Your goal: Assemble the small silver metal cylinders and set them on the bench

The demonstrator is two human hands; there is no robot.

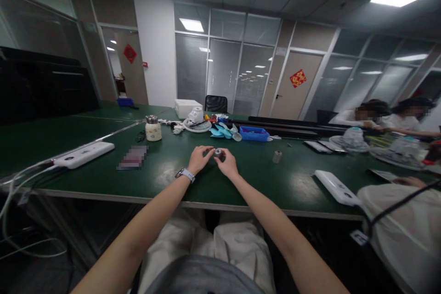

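Near the table's front edge, my right hand [227, 163] grips a small metal motor [217, 152], a short silvery cylinder with its round end facing up. My left hand [200, 159], with a watch on its wrist, is right beside the motor. Its thumb and fingertips come together at the motor's left side; whether they pinch a small part or only touch the motor is hard to see. A second, similar metal cylinder [276, 156] stands upright on the table to the right of my hands.
Beyond my hands lie a blue tray [254, 134], light blue fan blades [223, 131], a white fan grille [197, 126] and a white box [188, 108]. A jar [153, 128] and white power bank [84, 155] are left; another power bank [336, 187] is right. Co-workers sit at right.
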